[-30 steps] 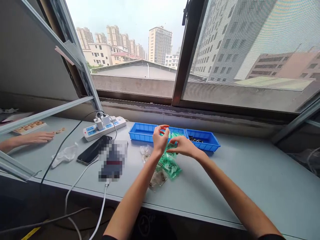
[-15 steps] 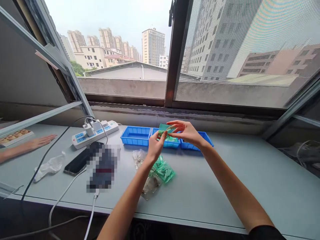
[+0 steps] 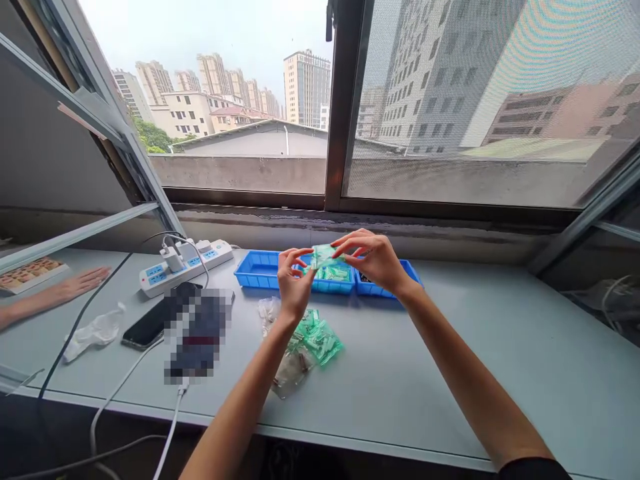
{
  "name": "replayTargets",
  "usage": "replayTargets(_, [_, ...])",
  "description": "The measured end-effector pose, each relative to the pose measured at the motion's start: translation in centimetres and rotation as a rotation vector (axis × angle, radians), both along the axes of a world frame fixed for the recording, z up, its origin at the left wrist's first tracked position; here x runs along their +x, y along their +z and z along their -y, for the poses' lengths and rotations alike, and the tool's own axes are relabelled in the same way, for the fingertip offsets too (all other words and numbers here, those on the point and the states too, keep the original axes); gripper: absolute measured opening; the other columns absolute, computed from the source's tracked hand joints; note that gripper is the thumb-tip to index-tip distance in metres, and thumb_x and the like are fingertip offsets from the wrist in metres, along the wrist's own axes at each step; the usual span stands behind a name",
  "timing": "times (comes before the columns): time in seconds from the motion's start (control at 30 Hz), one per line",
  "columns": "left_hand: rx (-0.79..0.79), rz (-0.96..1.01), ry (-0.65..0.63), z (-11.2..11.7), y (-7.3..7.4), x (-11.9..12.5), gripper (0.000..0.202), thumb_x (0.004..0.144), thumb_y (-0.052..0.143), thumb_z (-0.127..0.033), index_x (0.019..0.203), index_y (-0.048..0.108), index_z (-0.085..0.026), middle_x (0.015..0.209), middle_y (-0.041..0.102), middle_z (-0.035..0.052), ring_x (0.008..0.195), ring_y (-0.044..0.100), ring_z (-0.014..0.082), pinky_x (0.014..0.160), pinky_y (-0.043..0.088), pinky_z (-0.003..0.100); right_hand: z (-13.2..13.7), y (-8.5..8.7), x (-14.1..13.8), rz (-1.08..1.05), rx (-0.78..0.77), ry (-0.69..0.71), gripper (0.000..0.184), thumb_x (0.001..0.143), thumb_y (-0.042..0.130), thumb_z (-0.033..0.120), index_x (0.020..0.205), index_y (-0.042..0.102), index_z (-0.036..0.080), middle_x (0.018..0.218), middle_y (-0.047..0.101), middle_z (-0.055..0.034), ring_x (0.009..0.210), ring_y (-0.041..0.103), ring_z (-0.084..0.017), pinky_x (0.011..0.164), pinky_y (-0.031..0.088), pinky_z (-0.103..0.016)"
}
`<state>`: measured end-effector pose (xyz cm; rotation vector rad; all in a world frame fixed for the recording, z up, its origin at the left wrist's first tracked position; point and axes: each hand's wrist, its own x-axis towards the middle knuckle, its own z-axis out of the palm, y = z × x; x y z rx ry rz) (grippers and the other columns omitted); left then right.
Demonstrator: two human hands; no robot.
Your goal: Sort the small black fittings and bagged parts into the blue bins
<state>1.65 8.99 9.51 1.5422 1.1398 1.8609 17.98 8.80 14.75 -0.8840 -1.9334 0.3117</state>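
A small green plastic bag (image 3: 324, 256) is held up between my two hands, above the row of blue bins. My left hand (image 3: 296, 280) pinches its left edge, and the fingers of my right hand (image 3: 373, 257) grip its right side. Beneath it, the middle blue bin (image 3: 333, 287) holds more green packets. The left blue bin (image 3: 256, 272) shows a bare floor; dark small items lie in the right blue bin (image 3: 383, 288), partly behind my right hand. Several filled green bags (image 3: 323, 341) and clear bags of small parts (image 3: 291, 370) lie on the table near my left forearm.
To the left are a white power strip (image 3: 186, 268) with plugs, a black phone (image 3: 150, 323), a blurred-out device with a white cable (image 3: 173, 413) and crumpled clear plastic (image 3: 95, 333). Another person's hand (image 3: 80, 287) rests at far left. A window (image 3: 240, 133) stands behind the table.
Both hands have shifted slightly; the green bag, earlier tilted and partly hidden, is now spread flat between them. My left hand has moved a little left and up.
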Motion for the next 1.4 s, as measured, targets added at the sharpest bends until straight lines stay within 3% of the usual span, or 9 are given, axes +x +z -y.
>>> replayTargets(0.07, [-0.024,0.033,0.040,0.0,0.0,0.1,0.021,0.073,0.066,-0.038,0.084,0.067,-0.020,0.095,0.056,0.0043,0.067,0.052,0.0101,0.053,0.041,0.020,-0.1,0.1,-0.2,-0.066,-0.038,-0.026,0.012,0.076,0.065,0.026,0.084,0.072,0.021,0.082,0.071,-0.0036,0.076,0.065,-0.018,0.054,0.051,-0.023])
replayTargets(0.17, [-0.094,0.129,0.109,-0.2,0.0,0.0,0.020,0.080,0.057,-0.035,0.090,0.064,-0.019,0.092,0.058,0.0047,0.070,0.053,0.0120,0.055,0.041,0.021,-1.0,-0.3,-0.4,-0.189,-0.121,-0.069,0.026,0.073,0.067,0.033,0.094,0.069,0.018,0.075,0.070,-0.0036,0.067,0.066,-0.017,0.048,0.050,-0.022])
replayTargets(0.37, [-0.179,0.259,0.130,-0.9,-0.3,-0.7,0.015,0.078,0.052,-0.024,0.090,0.058,-0.018,0.090,0.058,0.0038,0.073,0.053,0.0133,0.060,0.041,0.024,-3.9,-4.0,-1.8,-0.381,-0.396,-0.184,0.034,0.067,0.068,0.029,0.098,0.063,0.016,0.073,0.069,-0.0040,0.067,0.067,-0.020,0.046,0.056,-0.026])
replayTargets(0.57, [-0.199,0.280,0.091,-0.9,-0.2,-0.7,0.016,0.075,0.052,-0.023,0.090,0.057,-0.018,0.087,0.057,0.0025,0.067,0.049,0.0119,0.058,0.040,0.024,-4.5,-7.0,-4.3,-0.182,-0.448,-0.174,0.041,0.070,0.066,0.020,0.111,0.060,0.018,0.088,0.068,-0.0048,0.060,0.065,-0.016,0.051,0.056,-0.028])
replayTargets(0.67, [-0.210,0.282,0.076,-0.9,-0.3,-0.8,0.017,0.075,0.052,-0.023,0.090,0.057,-0.018,0.087,0.057,0.0024,0.065,0.049,0.0114,0.057,0.040,0.023,-3.9,-6.9,-4.8,0.070,-0.322,-0.199,0.033,0.074,0.066,0.019,0.107,0.065,0.020,0.099,0.066,-0.0059,0.073,0.065,-0.016,0.070,0.055,-0.030])
replayTargets(0.77, [-0.199,0.273,0.086,-0.9,-0.3,-0.8,0.017,0.074,0.052,-0.022,0.090,0.058,-0.019,0.088,0.057,0.0025,0.066,0.050,0.0115,0.056,0.040,0.022,-3.2,-6.5,-5.0,0.377,-0.192,-0.275,0.022,0.079,0.066,0.032,0.097,0.071,0.021,0.113,0.059,-0.0093,0.100,0.057,-0.023,0.086,0.046,-0.036])
replayTargets(0.9, [-0.186,0.247,0.097,-0.9,-0.3,-0.7,0.018,0.074,0.051,-0.022,0.090,0.057,-0.019,0.089,0.057,0.0026,0.068,0.051,0.0118,0.058,0.040,0.022,-2.4,-6.1,-5.2,0.651,-0.180,-0.272,0.032,0.088,0.054,0.046,0.100,0.072,0.022,0.111,0.060,-0.0088,0.106,0.050,-0.024,0.095,0.035,-0.042])
replayTargets(1.2, [-0.174,0.204,0.098,-1.1,-0.5,-0.7,0.016,0.075,0.051,-0.021,0.090,0.058,-0.019,0.091,0.058,0.0032,0.068,0.052,0.0118,0.060,0.043,0.023,-1.6,-5.8,-5.7,0.772,-0.166,-0.260,0.048,0.086,0.050,0.058,0.107,0.069,0.019,0.112,0.062,-0.0121,0.106,0.051,-0.027,0.097,0.031,-0.043])
replayTargets(1.4, [-0.145,0.150,0.129,-1.7,-1.2,-1.1,0.015,0.076,0.051,-0.022,0.089,0.058,-0.019,0.089,0.057,0.0032,0.071,0.053,0.0127,0.062,0.044,0.023,-0.8,-3.9,-5.0,0.760,-0.289,-0.199,0.047,0.084,0.062,0.040,0.125,0.057,0.020,0.124,0.059,-0.0122,0.116,0.049,-0.028,0.099,0.031,-0.043])
